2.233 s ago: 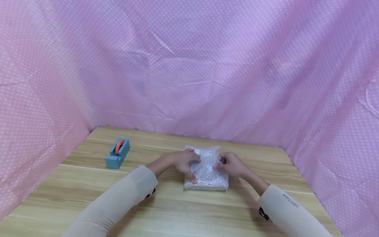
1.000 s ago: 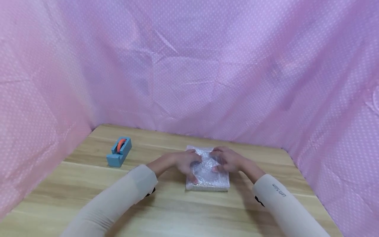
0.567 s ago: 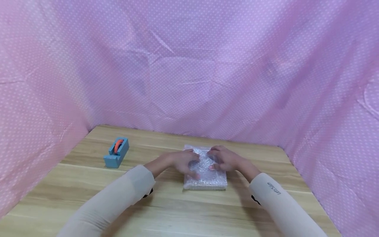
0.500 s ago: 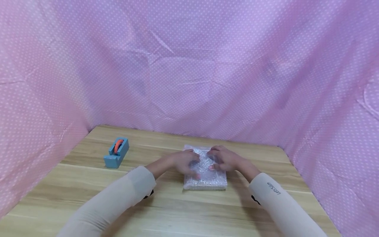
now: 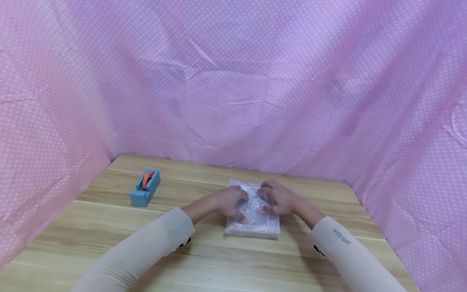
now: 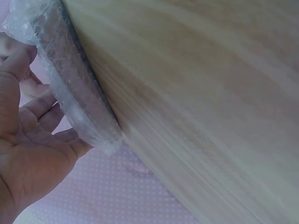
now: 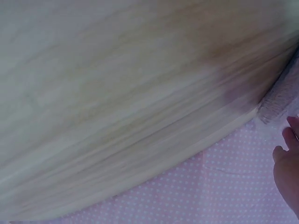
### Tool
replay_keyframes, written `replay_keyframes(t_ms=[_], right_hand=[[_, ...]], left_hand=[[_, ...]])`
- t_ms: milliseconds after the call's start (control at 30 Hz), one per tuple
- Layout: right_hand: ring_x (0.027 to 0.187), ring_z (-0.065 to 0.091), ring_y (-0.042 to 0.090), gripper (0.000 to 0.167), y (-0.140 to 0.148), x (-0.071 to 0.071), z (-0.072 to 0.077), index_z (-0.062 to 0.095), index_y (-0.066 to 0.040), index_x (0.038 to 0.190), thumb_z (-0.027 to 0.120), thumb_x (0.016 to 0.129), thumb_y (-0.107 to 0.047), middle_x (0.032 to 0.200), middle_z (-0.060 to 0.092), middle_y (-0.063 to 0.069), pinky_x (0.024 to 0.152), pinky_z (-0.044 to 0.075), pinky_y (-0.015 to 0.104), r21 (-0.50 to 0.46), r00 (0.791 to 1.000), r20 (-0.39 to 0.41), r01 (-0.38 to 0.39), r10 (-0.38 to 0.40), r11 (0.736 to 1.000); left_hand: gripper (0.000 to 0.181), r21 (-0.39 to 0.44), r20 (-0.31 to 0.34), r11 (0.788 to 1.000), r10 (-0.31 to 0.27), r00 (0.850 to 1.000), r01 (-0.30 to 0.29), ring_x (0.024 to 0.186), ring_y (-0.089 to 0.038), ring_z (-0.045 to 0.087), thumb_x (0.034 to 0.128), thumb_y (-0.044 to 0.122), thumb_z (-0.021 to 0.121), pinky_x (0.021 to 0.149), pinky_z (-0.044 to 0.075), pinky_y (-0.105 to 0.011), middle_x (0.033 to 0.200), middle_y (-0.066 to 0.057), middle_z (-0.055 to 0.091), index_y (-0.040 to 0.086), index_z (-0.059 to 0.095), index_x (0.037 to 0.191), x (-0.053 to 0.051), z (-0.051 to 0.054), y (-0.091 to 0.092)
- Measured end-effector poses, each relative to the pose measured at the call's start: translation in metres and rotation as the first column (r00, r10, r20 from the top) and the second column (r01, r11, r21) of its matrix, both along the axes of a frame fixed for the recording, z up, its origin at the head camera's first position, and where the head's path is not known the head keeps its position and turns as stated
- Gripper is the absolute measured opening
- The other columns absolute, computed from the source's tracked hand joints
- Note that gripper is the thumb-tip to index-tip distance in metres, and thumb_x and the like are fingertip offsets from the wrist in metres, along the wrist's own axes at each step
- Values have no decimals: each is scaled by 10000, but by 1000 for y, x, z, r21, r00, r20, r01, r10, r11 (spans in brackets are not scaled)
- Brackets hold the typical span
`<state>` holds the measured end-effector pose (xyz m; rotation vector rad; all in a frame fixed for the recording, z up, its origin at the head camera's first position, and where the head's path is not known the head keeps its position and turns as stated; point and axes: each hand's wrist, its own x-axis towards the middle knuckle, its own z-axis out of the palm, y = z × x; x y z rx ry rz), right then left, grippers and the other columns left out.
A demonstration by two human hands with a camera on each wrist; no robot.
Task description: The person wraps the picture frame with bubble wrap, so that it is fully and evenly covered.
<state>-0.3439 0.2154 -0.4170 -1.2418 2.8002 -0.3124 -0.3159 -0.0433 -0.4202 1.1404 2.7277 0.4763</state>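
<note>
A flat, box-shaped package wrapped in clear bubble wrap [image 5: 253, 227] lies on the wooden table in the head view. My left hand [image 5: 230, 202] rests on its left part, thumb toward the near side and fingers toward the far side. Over the right part, my right hand [image 5: 279, 199] touches the wrap with fingers and thumb spread. The left wrist view shows the left hand [image 6: 37, 140] with fingertips against the top of the wrapped package [image 6: 74, 79]. Only part of the right hand [image 7: 287, 163] shows beside the package's corner [image 7: 280, 100] in the right wrist view.
A blue tape dispenser [image 5: 145, 188] with an orange core stands at the left of the wooden table [image 5: 219, 263]. Pink polka-dot cloth [image 5: 233, 101] hangs behind the table and along both sides.
The right hand, earlier pinching at the wrap's right side, has spread its fingers over the top. The left hand stays on the left part. The package has turned slightly, its near edge now slanting.
</note>
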Motion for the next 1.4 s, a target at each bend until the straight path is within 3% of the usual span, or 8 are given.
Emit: replay_keyframes(t_ms=[367, 567, 733, 1067, 1400], right_hand=[[1332, 485, 383, 677, 3, 5, -7, 600, -94, 1361, 701, 896, -576, 1433, 513, 196, 1084, 430, 594, -66, 1000, 0, -16, 16, 998], [1325, 490, 382, 676, 3, 11, -10, 603, -108, 1369, 699, 896, -581, 1425, 514, 199, 1068, 443, 595, -91, 1000, -9, -28, 27, 995], [1320, 496, 378, 684, 3, 18, -9, 609, -94, 1371, 692, 902, -586, 1414, 528, 187, 1048, 461, 598, -102, 999, -9, -54, 54, 993], [1385, 437, 412, 854, 14, 23, -2, 529, -64, 1474, 765, 841, -585, 1501, 458, 210, 1104, 402, 611, -64, 990, 84, -110, 115, 992], [1379, 442, 410, 769, 11, 26, 0, 557, -68, 1445, 738, 883, -560, 1477, 480, 220, 1108, 407, 595, -47, 991, 52, -124, 127, 991]], left_hand=[[683, -46, 37, 999, 27, 999, -25, 1374, -280, 469, 818, 481, 831, 1142, 410, -422, 1380, -35, 626, 89, 634, 1342, 8, 2, -1], [678, -71, -10, 997, -2, 1000, 1, 1277, -233, 527, 816, 495, 823, 1096, 449, -382, 1333, -29, 643, 91, 637, 1327, 15, 5, -5], [691, -89, -30, 996, -30, 999, 28, 1318, -250, 508, 821, 499, 815, 1122, 429, -384, 1386, -44, 620, 90, 624, 1344, 22, 5, -8], [677, -92, -39, 994, -63, 997, 59, 1332, -274, 494, 819, 459, 828, 1142, 407, -383, 1397, -65, 612, 69, 623, 1334, 28, 7, -10], [666, -84, -46, 995, -67, 997, 63, 1284, -244, 525, 818, 499, 817, 1109, 436, -363, 1352, -49, 639, 72, 644, 1299, 29, 8, -9]])
